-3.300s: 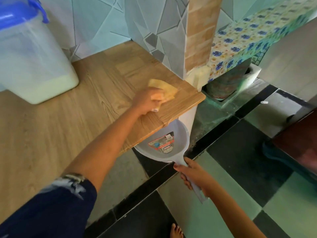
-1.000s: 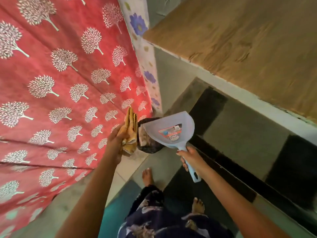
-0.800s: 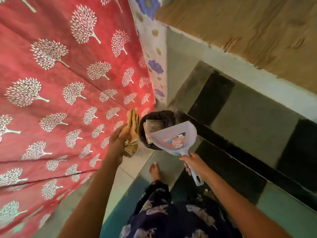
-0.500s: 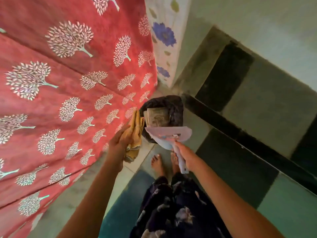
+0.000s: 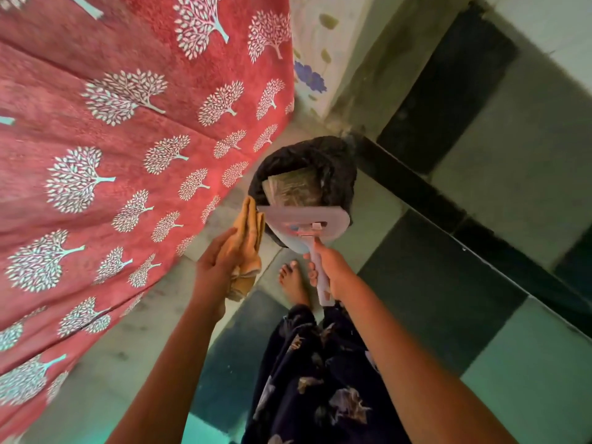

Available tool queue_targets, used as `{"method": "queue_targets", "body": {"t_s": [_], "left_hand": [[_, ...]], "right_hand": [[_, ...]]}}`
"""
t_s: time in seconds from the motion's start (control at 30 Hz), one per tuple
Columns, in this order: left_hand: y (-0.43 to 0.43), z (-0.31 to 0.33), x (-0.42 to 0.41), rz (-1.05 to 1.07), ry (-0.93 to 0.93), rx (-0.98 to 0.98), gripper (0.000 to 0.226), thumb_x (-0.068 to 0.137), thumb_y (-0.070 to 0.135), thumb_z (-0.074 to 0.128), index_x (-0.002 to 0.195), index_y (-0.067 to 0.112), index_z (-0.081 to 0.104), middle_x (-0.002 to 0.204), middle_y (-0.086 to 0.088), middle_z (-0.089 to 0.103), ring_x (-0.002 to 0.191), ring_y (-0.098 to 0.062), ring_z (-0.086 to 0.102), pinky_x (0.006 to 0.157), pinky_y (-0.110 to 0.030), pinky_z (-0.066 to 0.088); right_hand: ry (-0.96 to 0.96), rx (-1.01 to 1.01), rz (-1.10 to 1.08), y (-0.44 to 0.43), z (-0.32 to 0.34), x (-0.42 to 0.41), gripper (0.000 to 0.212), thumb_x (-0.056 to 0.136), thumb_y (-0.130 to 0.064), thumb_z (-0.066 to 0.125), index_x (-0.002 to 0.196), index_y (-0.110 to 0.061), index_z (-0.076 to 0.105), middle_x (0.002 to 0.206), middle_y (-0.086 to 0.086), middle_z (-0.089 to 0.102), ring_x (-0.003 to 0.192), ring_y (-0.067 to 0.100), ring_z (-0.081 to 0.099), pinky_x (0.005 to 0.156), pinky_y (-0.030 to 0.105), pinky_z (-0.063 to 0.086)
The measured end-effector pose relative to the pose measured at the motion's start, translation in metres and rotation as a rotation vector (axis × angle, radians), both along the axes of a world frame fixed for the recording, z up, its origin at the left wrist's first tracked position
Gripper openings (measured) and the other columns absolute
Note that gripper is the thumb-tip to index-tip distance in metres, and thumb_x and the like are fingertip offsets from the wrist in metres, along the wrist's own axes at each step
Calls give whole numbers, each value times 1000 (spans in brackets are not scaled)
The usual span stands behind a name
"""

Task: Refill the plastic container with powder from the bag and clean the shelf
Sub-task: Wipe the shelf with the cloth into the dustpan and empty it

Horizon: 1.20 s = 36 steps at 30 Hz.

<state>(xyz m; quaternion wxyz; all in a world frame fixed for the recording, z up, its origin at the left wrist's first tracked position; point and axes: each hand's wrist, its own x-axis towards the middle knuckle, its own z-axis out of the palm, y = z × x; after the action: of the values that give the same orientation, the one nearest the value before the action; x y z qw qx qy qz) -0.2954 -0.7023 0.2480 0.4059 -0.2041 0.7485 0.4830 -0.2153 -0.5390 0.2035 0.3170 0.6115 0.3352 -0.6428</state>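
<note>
Checkered floor tiles (image 5: 480,299) in dark and pale green fill our downward view, with a red curtain (image 5: 112,139) printed with white trees hanging along the left. At the centre, our right hand (image 5: 326,270) has its fingers curled tightly around the handle of a pale dustpan (image 5: 304,224), which is tilted so that its front edge points down over a bin lined with a black bag (image 5: 333,161). A crumpled piece of packaging (image 5: 293,189) lies inside the bin, just beyond the pan's edge. Beside the pan, our left hand (image 5: 217,261) holds a folded yellow cloth (image 5: 248,248), with the fingers straight and pressed together flat along the cloth, which stands upright and nearly touches the pan's left corner. Below the hands we see a bare foot (image 5: 293,282) on the floor and dark floral-print clothing (image 5: 320,379) on our legs. Behind the bin, a pale wall panel with blue flowers (image 5: 315,68) meets the floor in the corner. The plastic container, the powder bag and the shelf are out of our view.
</note>
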Motion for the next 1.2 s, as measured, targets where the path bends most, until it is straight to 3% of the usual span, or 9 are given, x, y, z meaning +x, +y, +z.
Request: {"method": "queue_targets", "body": {"t_s": [0.23,0.43,0.53,0.63,0.77,0.9,1.0,1.13,1.2], "left_hand": [[9,8,0,-11,-14,-18,35,88,11,55,107,40,60,125,-9,57,109,-31,57,84,-42,51],[19,8,-2,120,49,34,40,89,3,50,125,21,55,104,1,61,85,-14,61,70,-28,53],[23,2,-9,219,93,121,42,89,2,50,126,22,54,110,-1,61,88,-15,61,68,-25,54],[26,-14,-18,261,128,190,45,88,-2,46,129,18,51,114,-6,58,87,-16,59,59,-19,54],[26,-47,-25,229,147,223,52,82,2,50,132,17,50,123,-16,56,96,-22,58,62,-20,55],[19,-81,-29,235,117,274,57,77,6,50,132,19,49,122,-14,56,98,-22,59,72,-27,55],[12,-101,-29,266,84,326,61,75,12,47,136,14,43,121,-15,55,105,-29,55,86,-42,49],[9,-109,-18,329,42,317,64,72,13,47,136,11,42,115,-10,56,101,-29,56,81,-42,49],[8,-105,-12,316,40,314,64,72,12,47,136,12,42,113,-8,59,96,-24,60,82,-40,52]], "right_hand": [[10,-2,-1,-2,-6,13,46,99,-44,29,73,-10,47,66,6,39,50,19,46,53,26,30],[212,151,55,-14,-11,32,48,75,-69,50,76,-21,58,57,-3,52,54,15,48,59,35,40],[353,155,-114,-18,-21,32,30,91,-40,53,77,-14,50,58,2,47,45,11,44,47,23,41],[358,129,-85,-17,-50,17,16,96,-32,46,103,-17,47,80,-5,51,73,7,51,64,15,42],[287,131,-62,-17,-101,-3,51,96,-36,45,139,-11,34,133,7,47,127,23,42,104,31,33],[264,125,-43,-18,-146,-12,58,95,-34,46,145,-10,28,146,13,37,135,28,36,110,35,30],[192,180,140,-23,-166,-14,61,94,-39,46,142,-6,29,146,15,37,133,32,38,112,42,31],[121,243,623,-20,-170,-10,64,93,-37,47,140,2,27,143,22,32,129,35,39,108,43,36],[143,247,710,-17,-159,-8,64,94,-35,47,141,2,25,143,22,29,129,35,39,107,40,37]]}}
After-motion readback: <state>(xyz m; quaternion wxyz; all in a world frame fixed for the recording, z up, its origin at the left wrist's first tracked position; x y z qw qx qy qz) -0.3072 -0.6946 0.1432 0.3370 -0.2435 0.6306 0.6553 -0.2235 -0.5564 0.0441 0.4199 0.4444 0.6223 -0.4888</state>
